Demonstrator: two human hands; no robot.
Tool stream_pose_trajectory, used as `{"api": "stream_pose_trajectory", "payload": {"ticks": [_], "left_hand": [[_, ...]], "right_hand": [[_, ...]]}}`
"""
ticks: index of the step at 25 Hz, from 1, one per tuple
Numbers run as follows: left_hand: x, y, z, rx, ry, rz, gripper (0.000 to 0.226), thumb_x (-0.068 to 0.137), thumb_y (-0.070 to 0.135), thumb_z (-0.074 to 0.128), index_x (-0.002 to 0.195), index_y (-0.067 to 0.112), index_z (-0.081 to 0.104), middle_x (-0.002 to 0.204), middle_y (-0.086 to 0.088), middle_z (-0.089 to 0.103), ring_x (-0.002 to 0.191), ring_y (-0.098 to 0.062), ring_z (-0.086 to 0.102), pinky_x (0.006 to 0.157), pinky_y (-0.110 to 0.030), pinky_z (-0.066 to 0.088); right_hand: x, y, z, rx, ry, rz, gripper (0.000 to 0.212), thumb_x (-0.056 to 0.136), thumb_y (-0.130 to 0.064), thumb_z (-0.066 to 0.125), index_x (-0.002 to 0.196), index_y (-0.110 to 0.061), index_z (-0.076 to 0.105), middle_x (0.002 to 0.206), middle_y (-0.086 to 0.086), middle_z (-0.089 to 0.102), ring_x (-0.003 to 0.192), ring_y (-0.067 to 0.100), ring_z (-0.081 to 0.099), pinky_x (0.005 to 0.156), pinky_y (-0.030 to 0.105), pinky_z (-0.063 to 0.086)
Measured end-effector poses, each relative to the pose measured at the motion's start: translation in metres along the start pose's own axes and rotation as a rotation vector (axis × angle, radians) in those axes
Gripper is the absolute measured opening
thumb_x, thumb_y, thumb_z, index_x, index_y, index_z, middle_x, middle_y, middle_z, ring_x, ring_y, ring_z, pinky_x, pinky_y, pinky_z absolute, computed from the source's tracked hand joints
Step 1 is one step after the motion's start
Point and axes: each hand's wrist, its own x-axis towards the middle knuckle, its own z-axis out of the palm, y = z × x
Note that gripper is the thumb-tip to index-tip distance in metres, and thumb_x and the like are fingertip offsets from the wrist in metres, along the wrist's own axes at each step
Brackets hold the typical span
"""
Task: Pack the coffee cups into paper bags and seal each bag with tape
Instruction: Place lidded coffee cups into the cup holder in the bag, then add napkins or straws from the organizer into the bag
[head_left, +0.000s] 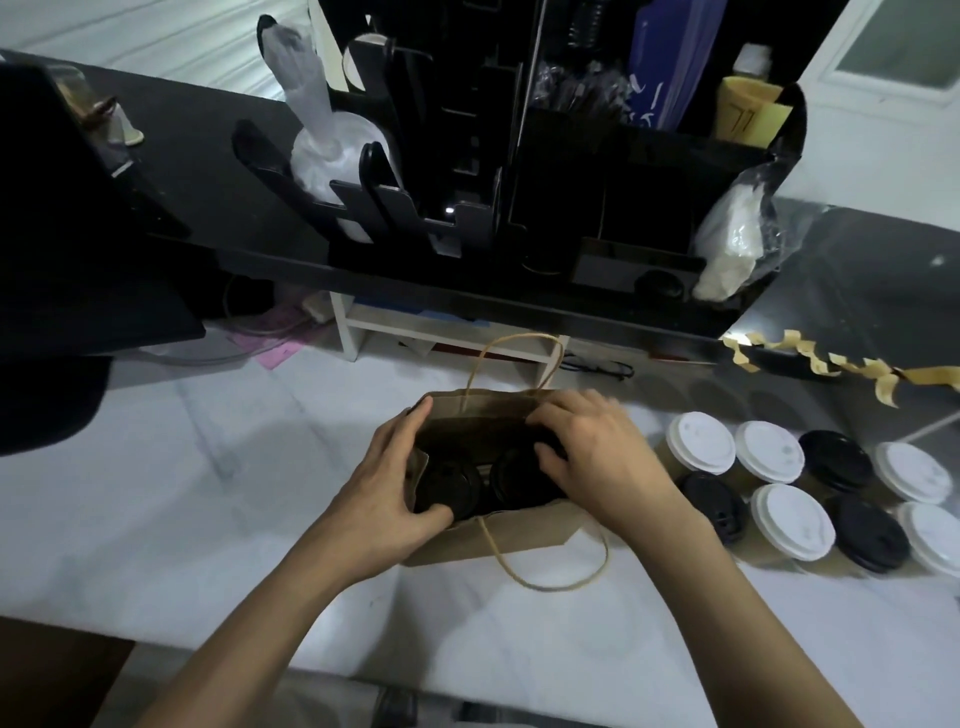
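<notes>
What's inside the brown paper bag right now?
Two black cup lids show side by side inside the paper bag. The bag walls hide everything below the lids, and the right hand covers part of one lid.

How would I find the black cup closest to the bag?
Find the brown paper bag in the middle of the white counter. A bunch of lidded cups stands just right of it, and the one you want is the cup in the nearer row closest to the bag. Its lid is black, while the cups behind it and to its right have white lids.
</notes>
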Motion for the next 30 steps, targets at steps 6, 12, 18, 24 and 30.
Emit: {"api": "stream_pose_trajectory", "payload": {"ticks": [6,12,18,24,30], "left_hand": [[0.008,0.003,-0.001,0.004,-0.053,0.037,0.104,0.082,0.027,0.072,0.152,0.056,0.001,0.150,0.033,0.011,0.128,-0.008,0.040,0.100,-0.036,0.052],[0.022,0.006,0.006,0.038,-0.109,0.102,0.102,0.084,0.026,0.071,0.152,0.055,0.000,0.151,0.029,0.014,0.126,-0.007,0.040,0.098,-0.034,0.051],[0.035,0.018,0.023,0.031,-0.136,0.129,0.101,0.085,0.027,0.071,0.153,0.054,0.001,0.154,0.027,0.013,0.126,-0.006,0.037,0.100,-0.029,0.045],[0.040,0.029,0.033,0.030,-0.146,0.099,0.099,0.086,0.027,0.070,0.151,0.058,0.002,0.151,0.028,0.014,0.129,-0.010,0.039,0.100,-0.037,0.051],[0.040,0.036,0.033,0.077,-0.099,0.085,0.085,0.090,0.024,0.068,0.151,0.053,0.017,0.154,0.027,0.015,0.131,-0.014,0.042,0.095,-0.029,0.051]], "right_hand": [[-0.033,0.017,0.013,0.011,0.217,0.312,0.033,0.088,-0.025,0.068,0.120,-0.018,0.069,0.125,0.009,0.055,0.109,0.029,0.054,0.091,0.044,0.047],[-0.053,0.018,0.014,0.063,0.212,0.444,0.037,0.094,-0.027,0.058,0.130,-0.019,0.064,0.125,0.003,0.060,0.111,0.027,0.055,0.092,0.043,0.044],[-0.068,0.034,0.008,0.095,0.215,0.497,0.037,0.095,-0.024,0.056,0.131,-0.019,0.062,0.126,0.000,0.063,0.113,0.027,0.055,0.094,0.042,0.042],[-0.072,0.053,0.007,0.137,0.192,0.505,0.038,0.096,-0.025,0.054,0.134,-0.020,0.061,0.126,-0.001,0.062,0.111,0.025,0.054,0.094,0.040,0.041],[-0.074,0.067,0.004,0.214,0.175,0.462,0.036,0.098,-0.034,0.055,0.131,-0.023,0.063,0.124,-0.001,0.059,0.111,0.022,0.054,0.097,0.040,0.046]]}}
